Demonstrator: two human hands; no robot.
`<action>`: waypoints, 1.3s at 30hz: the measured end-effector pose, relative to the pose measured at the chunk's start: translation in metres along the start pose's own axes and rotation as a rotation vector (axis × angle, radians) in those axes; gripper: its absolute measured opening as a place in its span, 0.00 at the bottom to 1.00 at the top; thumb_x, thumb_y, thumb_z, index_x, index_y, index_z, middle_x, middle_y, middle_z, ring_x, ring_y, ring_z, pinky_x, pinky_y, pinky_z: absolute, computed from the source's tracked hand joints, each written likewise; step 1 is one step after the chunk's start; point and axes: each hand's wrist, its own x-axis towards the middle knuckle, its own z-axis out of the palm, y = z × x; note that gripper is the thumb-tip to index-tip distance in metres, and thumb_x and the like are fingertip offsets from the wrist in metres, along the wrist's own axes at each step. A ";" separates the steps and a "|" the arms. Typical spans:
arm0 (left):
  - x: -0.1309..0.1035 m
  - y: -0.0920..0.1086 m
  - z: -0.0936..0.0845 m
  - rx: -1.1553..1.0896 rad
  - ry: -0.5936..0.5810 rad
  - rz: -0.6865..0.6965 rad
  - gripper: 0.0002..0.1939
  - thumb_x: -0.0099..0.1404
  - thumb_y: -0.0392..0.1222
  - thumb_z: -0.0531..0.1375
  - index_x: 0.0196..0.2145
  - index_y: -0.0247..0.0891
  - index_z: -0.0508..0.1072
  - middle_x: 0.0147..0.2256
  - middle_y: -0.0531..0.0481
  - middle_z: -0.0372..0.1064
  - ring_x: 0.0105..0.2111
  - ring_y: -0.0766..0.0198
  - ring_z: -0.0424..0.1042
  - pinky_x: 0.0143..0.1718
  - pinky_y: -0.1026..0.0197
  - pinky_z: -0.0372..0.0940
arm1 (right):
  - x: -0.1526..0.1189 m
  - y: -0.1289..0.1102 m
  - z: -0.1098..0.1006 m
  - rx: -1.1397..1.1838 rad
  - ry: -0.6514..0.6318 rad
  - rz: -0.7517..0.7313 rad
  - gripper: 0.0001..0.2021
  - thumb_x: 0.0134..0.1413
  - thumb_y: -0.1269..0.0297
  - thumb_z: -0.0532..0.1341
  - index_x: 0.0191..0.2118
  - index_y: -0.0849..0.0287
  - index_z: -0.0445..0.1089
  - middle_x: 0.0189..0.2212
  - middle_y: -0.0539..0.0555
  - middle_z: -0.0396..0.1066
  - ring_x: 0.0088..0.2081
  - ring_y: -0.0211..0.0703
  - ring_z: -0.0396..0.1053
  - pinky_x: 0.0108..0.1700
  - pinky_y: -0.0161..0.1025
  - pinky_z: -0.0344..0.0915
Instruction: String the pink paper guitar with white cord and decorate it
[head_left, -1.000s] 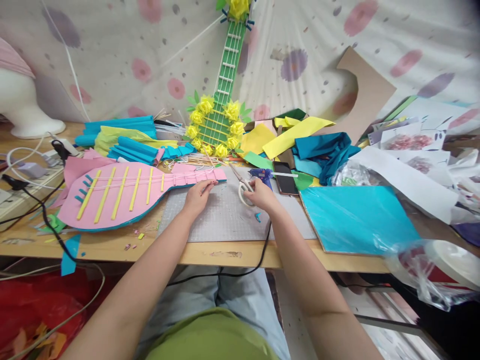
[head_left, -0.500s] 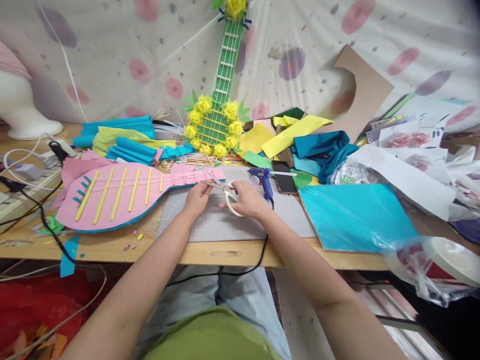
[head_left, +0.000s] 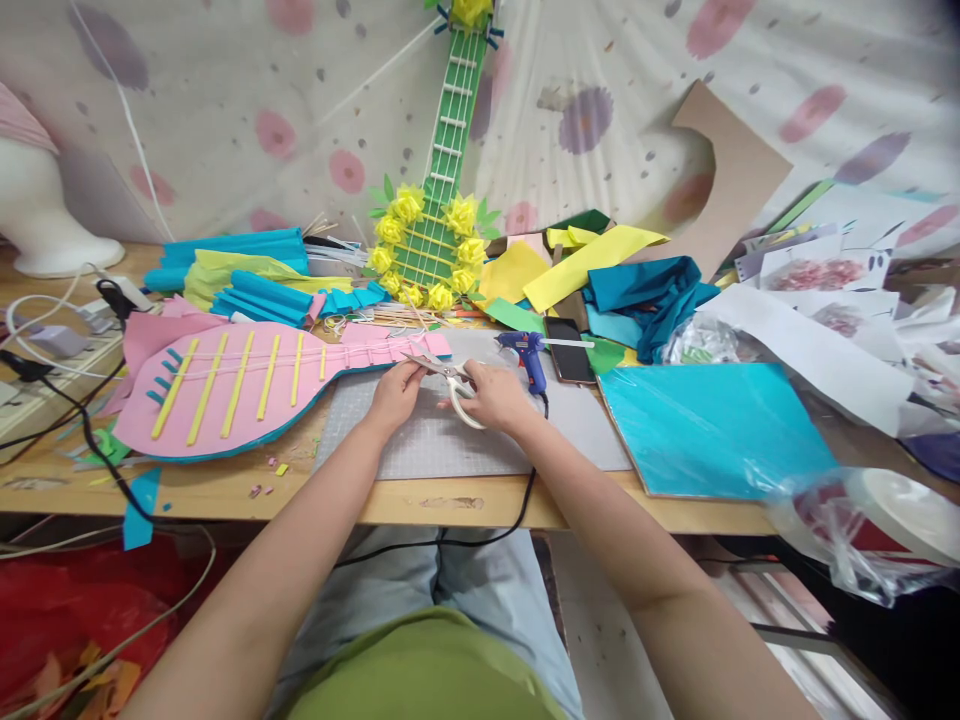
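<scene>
My right hand (head_left: 496, 396) grips a pair of white-handled scissors (head_left: 453, 376), fingers through the handles. The blades point left, over the neck end of a pink paper guitar (head_left: 251, 392) with yellow strips and pale strings. Close to the blades, my left hand (head_left: 395, 396) is closed in a pinch by the neck's lower edge. What its fingertips hold is too small to make out. Under both hands lies a grey cutting mat (head_left: 420, 450). A blue glue gun (head_left: 531, 360) rests just right of my right hand.
A phone (head_left: 570, 352) and a blue board (head_left: 720, 425) lie to the right. Behind stands a green paper guitar (head_left: 450, 130) with yellow flowers, among folded blue paper (head_left: 232, 248) and yellow sheets (head_left: 592, 270). A black cord (head_left: 529, 500) hangs over the table edge.
The scissors' blades have shifted slightly and look a little further apart. Both hands stay in nearly the same place, and the view has tilted very slightly.
</scene>
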 end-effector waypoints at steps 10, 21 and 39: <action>0.000 0.013 -0.003 -0.100 -0.067 0.011 0.14 0.64 0.42 0.49 0.37 0.37 0.73 0.36 0.46 0.73 0.40 0.61 0.70 0.45 0.61 0.61 | 0.003 0.013 -0.001 0.032 -0.059 0.101 0.20 0.51 0.43 0.52 0.34 0.58 0.65 0.28 0.54 0.71 0.30 0.43 0.65 0.28 0.35 0.46; 0.001 0.010 -0.004 -0.031 -0.110 0.064 0.14 0.63 0.37 0.48 0.31 0.38 0.73 0.38 0.47 0.72 0.43 0.60 0.68 0.48 0.59 0.59 | 0.005 0.014 -0.006 0.050 -0.104 -0.054 0.20 0.49 0.44 0.54 0.34 0.58 0.63 0.31 0.54 0.70 0.30 0.41 0.64 0.28 0.34 0.46; -0.002 0.013 -0.004 -0.043 -0.073 0.026 0.13 0.63 0.44 0.53 0.37 0.36 0.74 0.38 0.46 0.74 0.40 0.61 0.71 0.43 0.61 0.63 | 0.002 0.028 -0.013 0.066 -0.117 -0.047 0.21 0.51 0.43 0.53 0.35 0.59 0.62 0.34 0.54 0.69 0.31 0.40 0.63 0.28 0.34 0.48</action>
